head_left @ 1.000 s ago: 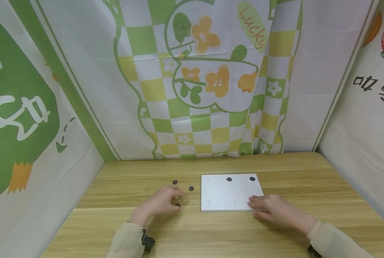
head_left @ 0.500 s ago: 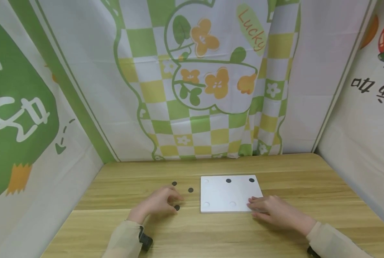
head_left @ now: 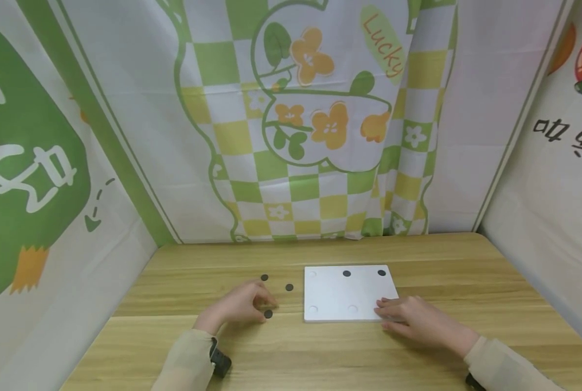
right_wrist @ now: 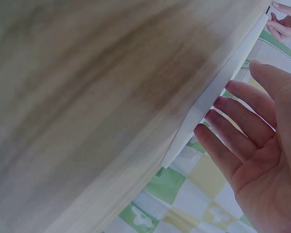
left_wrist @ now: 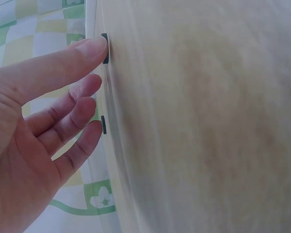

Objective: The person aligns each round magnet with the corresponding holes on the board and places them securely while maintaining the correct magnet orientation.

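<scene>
A black disc (head_left: 269,314) lies on the wooden table (head_left: 291,358) by the thumb tip of the left hand (head_left: 237,305), its fingers loosely curved apart, gripping nothing. The right hand (head_left: 415,316) rests relaxed fingers on the white board (head_left: 337,293).

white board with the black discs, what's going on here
At a wooden table, a person's right hand rests on the white board at its near right corner. The left hand is by the nearest loose black disc, one of three left of the board; whether it touches is unclear. Two more black discs sit along the board's far edge, and three visible round spots hold none.
</scene>
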`<control>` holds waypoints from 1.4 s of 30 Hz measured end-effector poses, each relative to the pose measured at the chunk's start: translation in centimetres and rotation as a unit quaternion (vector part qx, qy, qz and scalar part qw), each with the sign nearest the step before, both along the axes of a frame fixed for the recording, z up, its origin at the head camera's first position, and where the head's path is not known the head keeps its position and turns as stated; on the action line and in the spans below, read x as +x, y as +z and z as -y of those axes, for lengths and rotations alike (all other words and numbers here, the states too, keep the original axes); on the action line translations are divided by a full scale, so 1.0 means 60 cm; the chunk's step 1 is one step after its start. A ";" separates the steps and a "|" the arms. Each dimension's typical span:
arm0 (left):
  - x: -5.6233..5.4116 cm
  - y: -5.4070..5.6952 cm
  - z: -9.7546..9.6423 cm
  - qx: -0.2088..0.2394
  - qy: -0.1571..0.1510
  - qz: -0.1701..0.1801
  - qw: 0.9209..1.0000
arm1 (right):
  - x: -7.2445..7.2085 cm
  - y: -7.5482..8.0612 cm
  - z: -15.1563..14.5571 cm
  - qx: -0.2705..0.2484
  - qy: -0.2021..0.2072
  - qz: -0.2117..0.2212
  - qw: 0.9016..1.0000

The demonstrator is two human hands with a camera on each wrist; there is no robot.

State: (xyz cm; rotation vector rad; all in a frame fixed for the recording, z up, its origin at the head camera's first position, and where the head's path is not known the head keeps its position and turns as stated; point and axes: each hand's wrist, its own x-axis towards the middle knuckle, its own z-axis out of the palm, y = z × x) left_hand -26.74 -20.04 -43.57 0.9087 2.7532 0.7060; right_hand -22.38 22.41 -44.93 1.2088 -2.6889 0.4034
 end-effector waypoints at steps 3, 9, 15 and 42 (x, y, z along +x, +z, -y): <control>-0.002 -0.001 -0.001 0.002 -0.002 0.002 1.000 | 0.000 0.000 0.000 0.001 -0.002 0.003 1.000; -0.007 -0.003 0.001 0.009 -0.007 0.014 1.000 | 0.001 0.002 0.002 0.002 -0.004 0.009 1.000; -0.011 -0.008 0.004 0.026 -0.015 0.031 0.999 | 0.001 0.002 0.001 0.002 -0.006 0.005 1.000; -0.035 -0.023 0.017 0.062 -0.030 0.118 0.991 | 0.005 0.003 0.001 -0.007 0.011 -0.002 1.000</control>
